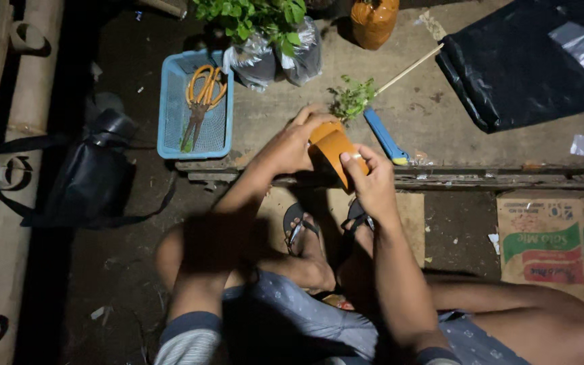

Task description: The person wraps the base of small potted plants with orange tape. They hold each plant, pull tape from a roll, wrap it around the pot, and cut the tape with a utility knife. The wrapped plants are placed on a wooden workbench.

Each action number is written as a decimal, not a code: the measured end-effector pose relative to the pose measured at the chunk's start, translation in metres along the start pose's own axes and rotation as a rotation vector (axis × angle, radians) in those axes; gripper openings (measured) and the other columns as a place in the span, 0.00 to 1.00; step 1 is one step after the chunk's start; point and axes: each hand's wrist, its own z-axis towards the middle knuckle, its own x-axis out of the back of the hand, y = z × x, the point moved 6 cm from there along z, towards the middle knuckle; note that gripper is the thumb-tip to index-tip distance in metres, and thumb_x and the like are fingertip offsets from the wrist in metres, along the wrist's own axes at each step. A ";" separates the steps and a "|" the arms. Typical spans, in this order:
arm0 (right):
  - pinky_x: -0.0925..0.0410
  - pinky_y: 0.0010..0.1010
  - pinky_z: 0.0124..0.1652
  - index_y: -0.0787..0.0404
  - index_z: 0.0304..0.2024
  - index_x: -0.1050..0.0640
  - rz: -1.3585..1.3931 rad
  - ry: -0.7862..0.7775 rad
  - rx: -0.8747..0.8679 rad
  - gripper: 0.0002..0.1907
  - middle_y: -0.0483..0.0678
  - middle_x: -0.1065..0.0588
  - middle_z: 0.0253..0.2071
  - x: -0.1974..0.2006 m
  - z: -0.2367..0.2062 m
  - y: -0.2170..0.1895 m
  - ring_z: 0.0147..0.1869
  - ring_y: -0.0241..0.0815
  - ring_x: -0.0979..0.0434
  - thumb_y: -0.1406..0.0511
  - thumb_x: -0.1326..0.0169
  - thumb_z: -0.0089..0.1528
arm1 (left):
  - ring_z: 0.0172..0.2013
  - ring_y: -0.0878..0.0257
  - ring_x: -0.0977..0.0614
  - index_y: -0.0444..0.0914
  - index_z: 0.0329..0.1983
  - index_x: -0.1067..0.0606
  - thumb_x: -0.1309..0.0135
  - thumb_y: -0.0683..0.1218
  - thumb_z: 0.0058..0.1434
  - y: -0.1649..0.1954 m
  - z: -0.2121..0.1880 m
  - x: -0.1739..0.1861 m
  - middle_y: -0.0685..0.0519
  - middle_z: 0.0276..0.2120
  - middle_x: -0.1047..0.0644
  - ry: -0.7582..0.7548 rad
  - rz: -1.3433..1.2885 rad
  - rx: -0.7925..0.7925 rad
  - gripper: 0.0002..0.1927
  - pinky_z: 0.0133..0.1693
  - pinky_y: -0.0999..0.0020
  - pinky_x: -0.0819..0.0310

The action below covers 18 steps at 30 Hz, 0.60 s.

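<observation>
Fingers of the left hand (290, 145) wrapped round the back of a roll of orange tape (336, 152), thumb and fingertips of the right hand (373, 184) pinching its front rim, so held steady between both, just above the plank edge. Roll wide, glossy, orange-brown, tilted toward the camera. Beyond, a small green cutting (351, 100), a blue knife (385, 136), orange scissors (202, 98) in a blue tray (170, 128)
</observation>
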 end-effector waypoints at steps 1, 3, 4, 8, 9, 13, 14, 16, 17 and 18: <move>0.38 0.19 0.28 0.64 0.47 0.21 0.000 -0.023 -0.002 0.13 0.37 0.25 0.29 -0.001 0.003 -0.002 0.29 0.24 0.31 0.62 0.45 0.68 | 0.64 0.45 0.26 0.43 0.65 0.30 0.28 0.47 0.46 -0.003 0.000 -0.002 0.44 0.65 0.32 0.020 -0.061 -0.036 0.41 0.63 0.55 0.29; 0.37 0.19 0.28 0.63 0.47 0.20 0.003 -0.059 -0.025 0.13 0.36 0.24 0.29 -0.001 0.007 -0.004 0.29 0.24 0.30 0.61 0.46 0.68 | 0.64 0.46 0.26 0.41 0.65 0.31 0.27 0.48 0.47 -0.014 -0.003 -0.007 0.44 0.63 0.31 0.041 -0.141 -0.061 0.42 0.64 0.56 0.30; 0.37 0.19 0.29 0.63 0.47 0.21 0.007 -0.080 0.002 0.13 0.36 0.25 0.30 -0.004 0.010 -0.006 0.29 0.24 0.30 0.60 0.47 0.68 | 0.63 0.47 0.26 0.40 0.65 0.32 0.26 0.48 0.47 -0.022 -0.003 -0.009 0.44 0.62 0.31 0.048 -0.158 -0.056 0.43 0.64 0.56 0.30; 0.40 0.21 0.33 0.64 0.42 0.24 -0.003 -0.138 0.184 0.13 0.35 0.30 0.32 -0.021 0.034 -0.016 0.34 0.24 0.36 0.59 0.46 0.73 | 0.65 0.49 0.27 0.40 0.69 0.34 0.27 0.49 0.53 -0.052 0.007 -0.010 0.45 0.64 0.28 0.027 -0.140 -0.078 0.42 0.66 0.57 0.32; 0.42 0.22 0.35 0.64 0.39 0.25 -0.004 -0.138 0.240 0.14 0.35 0.32 0.33 -0.025 0.038 -0.020 0.36 0.24 0.38 0.60 0.45 0.75 | 0.65 0.50 0.27 0.40 0.68 0.34 0.26 0.49 0.51 -0.060 0.009 -0.010 0.45 0.63 0.29 0.009 -0.174 -0.042 0.44 0.66 0.58 0.33; 0.43 0.23 0.28 0.63 0.29 0.25 -0.169 -0.022 0.183 0.16 0.35 0.32 0.25 -0.026 0.048 -0.028 0.30 0.24 0.39 0.60 0.42 0.69 | 0.64 0.55 0.28 0.40 0.69 0.40 0.23 0.50 0.42 -0.079 0.015 -0.015 0.47 0.63 0.30 -0.098 -0.291 0.132 0.53 0.63 0.60 0.34; 0.42 0.23 0.28 0.63 0.28 0.25 -0.212 -0.002 0.180 0.17 0.35 0.32 0.24 -0.023 0.046 -0.030 0.29 0.24 0.38 0.60 0.42 0.68 | 0.63 0.57 0.29 0.41 0.70 0.42 0.23 0.50 0.39 -0.082 0.015 -0.017 0.48 0.63 0.31 -0.128 -0.315 0.179 0.57 0.62 0.61 0.34; 0.42 0.24 0.27 0.64 0.26 0.27 -0.287 0.026 0.180 0.18 0.35 0.33 0.23 -0.016 0.040 -0.032 0.28 0.25 0.39 0.61 0.41 0.68 | 0.65 0.57 0.29 0.41 0.70 0.41 0.23 0.48 0.40 -0.080 0.014 -0.019 0.48 0.64 0.30 -0.136 -0.497 0.098 0.55 0.65 0.61 0.34; 0.43 0.24 0.27 0.64 0.25 0.28 -0.321 0.030 0.173 0.20 0.36 0.34 0.23 -0.010 0.033 -0.030 0.28 0.26 0.39 0.61 0.41 0.68 | 0.66 0.58 0.29 0.40 0.70 0.41 0.23 0.46 0.41 -0.079 0.012 -0.021 0.47 0.65 0.30 -0.141 -0.595 0.064 0.55 0.67 0.60 0.34; 0.43 0.24 0.27 0.65 0.25 0.29 -0.354 0.037 0.165 0.21 0.37 0.35 0.22 -0.005 0.027 -0.026 0.28 0.26 0.40 0.62 0.40 0.68 | 0.66 0.58 0.29 0.41 0.70 0.41 0.23 0.46 0.41 -0.080 0.010 -0.021 0.48 0.65 0.30 -0.133 -0.575 0.066 0.55 0.67 0.61 0.34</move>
